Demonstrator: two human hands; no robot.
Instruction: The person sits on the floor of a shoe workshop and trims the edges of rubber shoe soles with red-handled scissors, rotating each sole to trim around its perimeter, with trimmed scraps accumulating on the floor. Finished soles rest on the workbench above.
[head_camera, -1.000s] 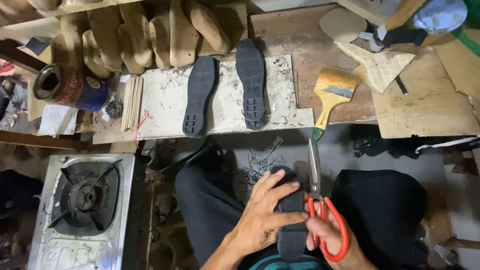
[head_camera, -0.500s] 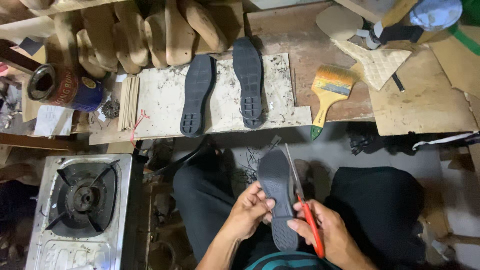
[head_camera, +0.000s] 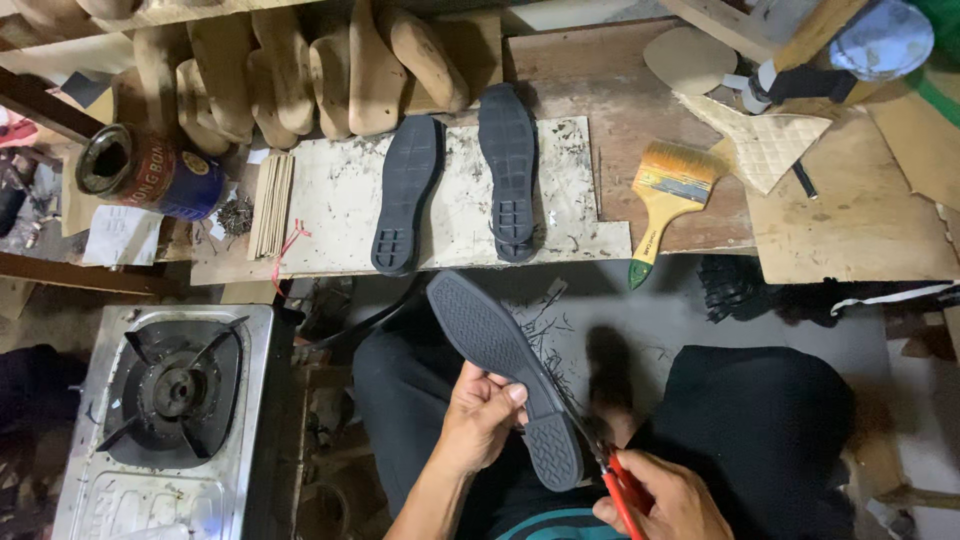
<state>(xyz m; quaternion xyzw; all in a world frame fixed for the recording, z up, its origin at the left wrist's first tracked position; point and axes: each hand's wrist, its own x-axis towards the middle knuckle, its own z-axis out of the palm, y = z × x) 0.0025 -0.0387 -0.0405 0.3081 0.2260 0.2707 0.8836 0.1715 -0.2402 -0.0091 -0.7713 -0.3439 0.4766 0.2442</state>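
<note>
Gas stove (head_camera: 180, 400) at far left, left hand (head_camera: 480, 420) clamped on a black shoe sole (head_camera: 500, 370) tilted over the lap, right hand (head_camera: 665, 500) closed around red-handled scissors (head_camera: 620, 490) touching the sole's heel edge, paintbrush (head_camera: 665, 200) on the bench beyond

A white board (head_camera: 330, 215) lies on the workbench. Two black soles (head_camera: 408, 195) rest on it side by side. Wooden shoe lasts (head_camera: 370, 70) stand behind it, an open tin (head_camera: 150, 170) left of it, a paintbrush (head_camera: 665, 200) right of it, and a gas stove (head_camera: 170, 400) below its left end.
</note>
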